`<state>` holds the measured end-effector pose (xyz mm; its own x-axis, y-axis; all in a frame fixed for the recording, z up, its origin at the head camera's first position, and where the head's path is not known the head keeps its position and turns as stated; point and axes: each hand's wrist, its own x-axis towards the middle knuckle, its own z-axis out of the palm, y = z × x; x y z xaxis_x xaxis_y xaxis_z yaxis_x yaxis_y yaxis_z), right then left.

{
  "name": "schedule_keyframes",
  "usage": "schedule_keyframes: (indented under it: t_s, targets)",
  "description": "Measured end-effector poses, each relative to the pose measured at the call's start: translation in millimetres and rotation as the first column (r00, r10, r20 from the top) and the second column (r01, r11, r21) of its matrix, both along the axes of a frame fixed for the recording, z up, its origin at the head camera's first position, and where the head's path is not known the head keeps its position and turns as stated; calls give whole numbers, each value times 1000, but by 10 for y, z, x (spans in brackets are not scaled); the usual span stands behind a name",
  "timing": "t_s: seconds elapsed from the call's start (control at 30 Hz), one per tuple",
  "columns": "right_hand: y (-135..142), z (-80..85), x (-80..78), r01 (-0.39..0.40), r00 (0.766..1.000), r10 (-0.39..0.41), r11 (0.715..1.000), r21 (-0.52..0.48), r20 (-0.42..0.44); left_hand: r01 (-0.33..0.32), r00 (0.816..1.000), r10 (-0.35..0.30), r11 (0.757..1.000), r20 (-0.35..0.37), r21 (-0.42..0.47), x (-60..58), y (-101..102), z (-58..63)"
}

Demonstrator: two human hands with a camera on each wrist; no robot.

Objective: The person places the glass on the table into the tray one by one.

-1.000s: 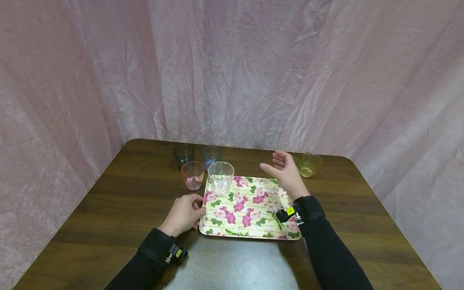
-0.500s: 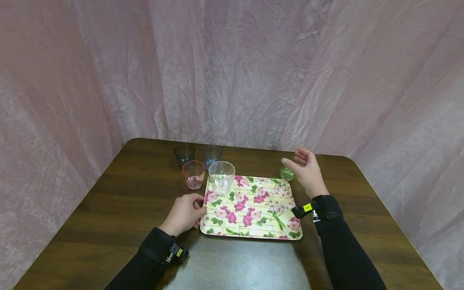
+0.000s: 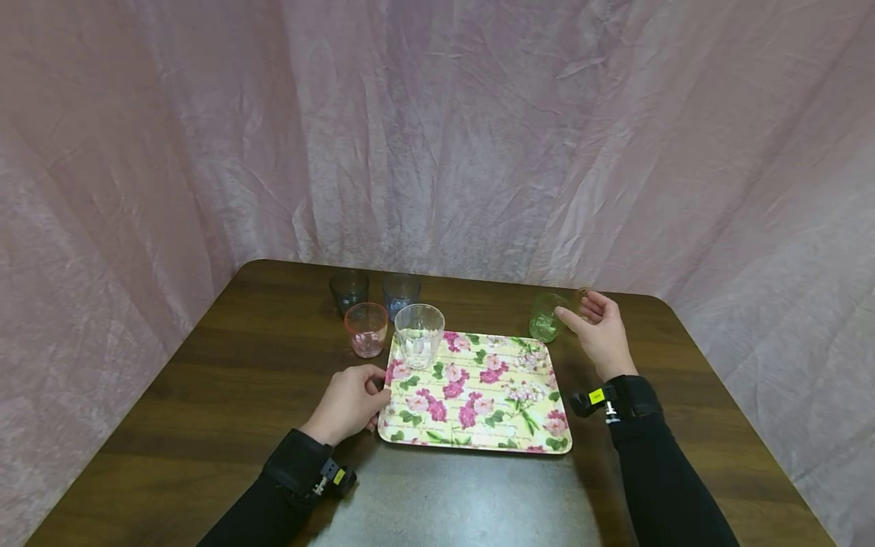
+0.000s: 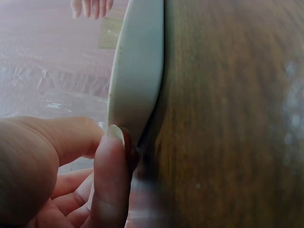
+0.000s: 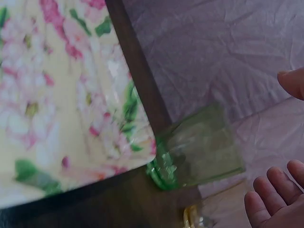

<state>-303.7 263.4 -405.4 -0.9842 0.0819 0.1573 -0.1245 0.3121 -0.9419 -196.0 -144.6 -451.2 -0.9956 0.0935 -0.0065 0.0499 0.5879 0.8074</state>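
A floral tray [image 3: 478,403] lies on the table, its left rim pinched between the thumb and fingers of my left hand [image 3: 349,403]. At the tray's back left corner stands a clear glass [image 3: 419,338]. My right hand [image 3: 604,338] is at the back right, thumb and fingers apart, behind the tray's right corner. Just left of its thumb is a green glass [image 3: 544,325], upright. A yellow glass [image 5: 216,209] is mostly hidden by that hand in the head view; in the right wrist view it shows near the fingertips, and contact cannot be told.
Left of the clear glass stand a pink glass [image 3: 365,334], a dark glass [image 3: 349,292] and a blue glass [image 3: 401,295]. The wooden table [image 3: 205,395] ends at the back before a pink curtain [image 3: 437,137].
My right hand has moved right from over the tray, past the green glass to the yellow one, and lowered slightly. The left hand keeps its hold on the tray.
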Motion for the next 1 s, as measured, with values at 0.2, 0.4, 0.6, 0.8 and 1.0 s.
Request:
schedule_keyframes:
  t_s: [0.2, 0.4, 0.6, 0.8, 1.0]
  targets:
    - [39, -143, -22, 7, 1000, -8, 1000, 17, 29, -11, 1000, 11, 1000, 27, -2, 12, -6, 1]
    - [35, -269, -79, 10, 999, -12, 999, 46, 46, -18, 1000, 18, 1000, 24, 2, 22, -8, -3]
    - [-2, -344, -141, 8, 999, -11, 998, 59, 44, -18, 1000, 18, 1000, 17, 7, 29, -1, 9]
    - [-24, -375, -171, -4, 999, 0, 997, 71, 47, -11, 1000, 11, 1000, 9, 8, 31, 9, 23]
    - [-48, -413, -185, -4, 998, -1, 996, 84, 61, 5, 1000, -5, 1000, 2, 3, 20, 13, 5]
